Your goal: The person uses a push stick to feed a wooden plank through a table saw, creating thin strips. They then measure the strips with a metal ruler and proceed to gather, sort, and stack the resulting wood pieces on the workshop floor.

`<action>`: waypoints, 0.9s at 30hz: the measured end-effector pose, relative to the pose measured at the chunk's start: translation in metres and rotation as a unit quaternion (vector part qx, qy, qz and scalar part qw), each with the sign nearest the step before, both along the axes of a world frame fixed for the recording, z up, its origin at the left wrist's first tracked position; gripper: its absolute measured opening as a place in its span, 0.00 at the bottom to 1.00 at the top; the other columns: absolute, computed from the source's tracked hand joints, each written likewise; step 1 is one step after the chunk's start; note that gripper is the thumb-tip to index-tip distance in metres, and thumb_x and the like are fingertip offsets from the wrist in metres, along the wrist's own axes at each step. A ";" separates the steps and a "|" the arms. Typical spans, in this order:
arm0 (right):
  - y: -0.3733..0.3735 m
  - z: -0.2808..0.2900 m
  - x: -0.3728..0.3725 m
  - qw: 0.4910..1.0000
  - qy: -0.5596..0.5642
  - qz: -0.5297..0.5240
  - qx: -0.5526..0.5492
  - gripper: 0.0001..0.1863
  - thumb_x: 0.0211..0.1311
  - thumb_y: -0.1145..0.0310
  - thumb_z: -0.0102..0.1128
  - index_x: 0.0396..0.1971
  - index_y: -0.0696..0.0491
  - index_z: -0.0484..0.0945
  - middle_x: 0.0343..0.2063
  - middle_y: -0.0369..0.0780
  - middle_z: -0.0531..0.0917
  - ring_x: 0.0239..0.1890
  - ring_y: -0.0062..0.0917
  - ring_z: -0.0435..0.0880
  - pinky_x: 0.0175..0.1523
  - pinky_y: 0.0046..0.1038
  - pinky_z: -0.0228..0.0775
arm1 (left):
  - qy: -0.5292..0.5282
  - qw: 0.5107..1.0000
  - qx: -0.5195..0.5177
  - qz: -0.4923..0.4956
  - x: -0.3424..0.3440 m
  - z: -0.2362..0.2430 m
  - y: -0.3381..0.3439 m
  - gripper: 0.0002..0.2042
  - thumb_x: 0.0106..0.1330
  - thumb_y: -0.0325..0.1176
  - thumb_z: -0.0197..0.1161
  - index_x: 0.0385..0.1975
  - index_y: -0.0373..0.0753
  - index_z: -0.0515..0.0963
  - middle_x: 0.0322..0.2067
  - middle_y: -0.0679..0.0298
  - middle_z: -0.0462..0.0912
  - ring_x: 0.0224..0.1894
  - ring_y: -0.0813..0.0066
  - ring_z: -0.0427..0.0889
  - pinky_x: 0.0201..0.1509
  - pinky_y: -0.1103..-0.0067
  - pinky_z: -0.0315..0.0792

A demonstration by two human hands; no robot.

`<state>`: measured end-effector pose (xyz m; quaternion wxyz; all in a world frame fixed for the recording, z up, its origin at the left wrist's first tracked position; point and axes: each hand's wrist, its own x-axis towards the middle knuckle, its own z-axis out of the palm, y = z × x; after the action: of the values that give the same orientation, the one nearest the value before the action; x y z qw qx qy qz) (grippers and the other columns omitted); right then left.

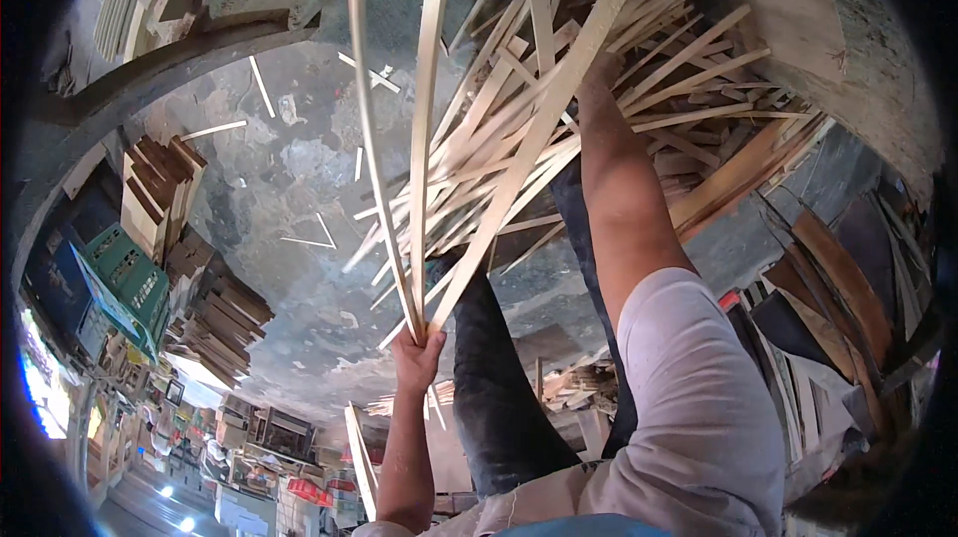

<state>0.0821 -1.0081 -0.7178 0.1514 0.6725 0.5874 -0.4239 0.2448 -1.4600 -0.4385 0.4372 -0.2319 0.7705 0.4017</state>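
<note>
Left grip (419, 355) clamped on long wooden strips (425, 118) fanning far.
One strip part-hides right grip (600, 70), its state unclear, at the tangled wood pile (479, 150); green crate (130, 279) and stacked boards (222, 327) sit left.

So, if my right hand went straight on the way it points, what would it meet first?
Probably the long pale wooden strip crossing just at your right hand, over the pile of loose strips. Much of that hand is hidden, so depth and contact are unclear.
</note>
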 end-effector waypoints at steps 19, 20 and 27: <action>-0.133 0.423 0.057 0.802 0.582 -0.086 -0.101 0.14 0.68 0.63 0.65 0.45 0.54 0.74 0.34 0.37 0.77 0.32 0.21 0.77 0.42 0.28 0.73 | 0.132 0.977 -0.033 -0.165 -0.011 0.209 -0.040 0.17 0.59 0.42 0.72 0.34 0.33 0.78 0.28 0.44 0.82 0.34 0.40 0.82 0.38 0.58 0.74; -0.136 0.451 0.051 0.785 0.605 -0.078 -0.111 0.15 0.67 0.61 0.66 0.45 0.54 0.74 0.35 0.39 0.79 0.33 0.21 0.78 0.41 0.26 0.73 | 0.197 0.951 -0.042 -0.236 -0.022 0.230 -0.040 0.15 0.62 0.41 0.70 0.35 0.34 0.78 0.32 0.44 0.82 0.36 0.39 0.82 0.38 0.57 0.74; -0.176 0.634 0.011 0.670 0.692 -0.019 -0.268 0.30 0.71 0.57 0.60 0.64 0.59 0.64 0.54 0.47 0.77 0.55 0.37 0.78 0.60 0.39 0.73 | 0.342 0.909 0.003 -0.237 -0.121 0.378 -0.006 0.22 0.68 0.39 0.63 0.58 0.36 0.74 0.45 0.41 0.82 0.49 0.38 0.80 0.50 0.59 0.74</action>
<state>0.0935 -1.1838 -0.0841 -0.1332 0.1273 0.3722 -0.9097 0.1242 -1.4662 -0.0608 0.2300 0.1104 0.9038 0.3435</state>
